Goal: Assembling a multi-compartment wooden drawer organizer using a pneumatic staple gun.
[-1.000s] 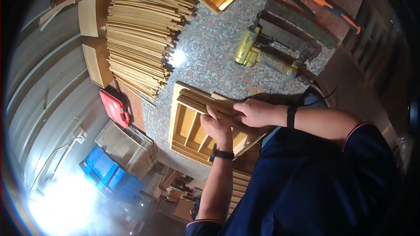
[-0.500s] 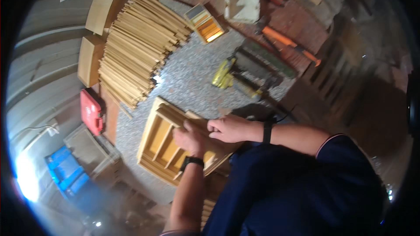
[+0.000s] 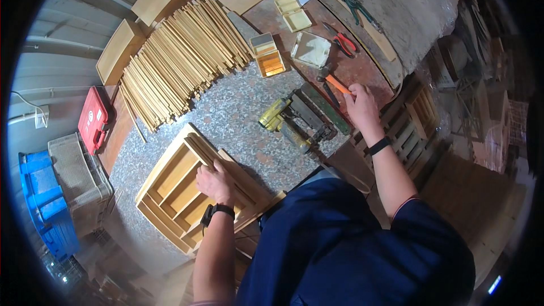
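Clamping right fingers (image 3: 355,89) on a hammer (image 3: 336,83), upper right, resting curled left fingers (image 3: 217,166), unclear if clamped, on a wooden tray (image 3: 172,178), lower left.

I see red case (image 3: 92,118) at left, blue crate (image 3: 45,195) lower left, pale mesh crate (image 3: 72,161) beside it, red-handled pliers (image 3: 343,41) upper right of centre.

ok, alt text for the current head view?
A person's left hand rests on a divided wooden tray; the right hand is at an orange-handled hammer. A yellow nail gun and thin wooden strips lie on the speckled tabletop.
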A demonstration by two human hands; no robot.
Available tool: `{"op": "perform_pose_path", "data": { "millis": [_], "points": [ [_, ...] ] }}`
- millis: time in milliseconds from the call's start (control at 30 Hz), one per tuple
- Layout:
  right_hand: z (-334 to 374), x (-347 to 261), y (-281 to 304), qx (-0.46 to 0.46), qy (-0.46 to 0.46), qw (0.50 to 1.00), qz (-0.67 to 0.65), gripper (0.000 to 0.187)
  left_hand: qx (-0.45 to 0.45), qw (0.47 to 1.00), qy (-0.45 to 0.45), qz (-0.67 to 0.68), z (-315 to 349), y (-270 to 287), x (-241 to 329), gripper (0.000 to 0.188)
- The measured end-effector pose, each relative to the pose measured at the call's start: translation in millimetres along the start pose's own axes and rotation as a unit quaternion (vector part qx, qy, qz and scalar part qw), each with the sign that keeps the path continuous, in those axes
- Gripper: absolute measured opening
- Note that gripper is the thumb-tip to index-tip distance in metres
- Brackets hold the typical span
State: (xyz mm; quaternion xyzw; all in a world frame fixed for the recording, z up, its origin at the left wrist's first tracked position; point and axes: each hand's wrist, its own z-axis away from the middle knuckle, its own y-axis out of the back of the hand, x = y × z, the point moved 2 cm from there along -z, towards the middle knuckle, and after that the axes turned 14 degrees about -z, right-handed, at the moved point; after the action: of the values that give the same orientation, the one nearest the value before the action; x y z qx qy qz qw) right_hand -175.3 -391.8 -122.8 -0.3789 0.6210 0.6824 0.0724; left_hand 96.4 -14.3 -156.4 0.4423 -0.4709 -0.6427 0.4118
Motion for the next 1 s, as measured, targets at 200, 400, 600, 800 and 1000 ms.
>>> {"op": "perform_pose_path", "data": {
  "millis": [200,400,600,800,1000],
  "points": [
    [23,-8,-31,-0.126,-0.035,0.99,-0.045,0.024,-0.001,1.0,0.004,0.001,1,3,-6,0.039],
    [11,0,-45,-0.081,-0.103,0.991,0.004,0.02,0.03,1.0,-0.009,-0.001,0,0,-1,0.041],
    [-6,0,-48,-0.172,-0.064,0.98,0.078,0.018,0.021,1.0,0.005,-0.018,3,2,1,0.037],
    [-5,-3,-52,-0.195,-0.057,0.974,0.097,0.017,0.005,1.0,0.005,-0.016,1,0,-2,0.036],
    [5,-15,-40,-0.141,-0.026,0.988,0.05,0.019,0.014,1.0,0.001,0.009,-1,0,-4,0.038]
  ]
}}
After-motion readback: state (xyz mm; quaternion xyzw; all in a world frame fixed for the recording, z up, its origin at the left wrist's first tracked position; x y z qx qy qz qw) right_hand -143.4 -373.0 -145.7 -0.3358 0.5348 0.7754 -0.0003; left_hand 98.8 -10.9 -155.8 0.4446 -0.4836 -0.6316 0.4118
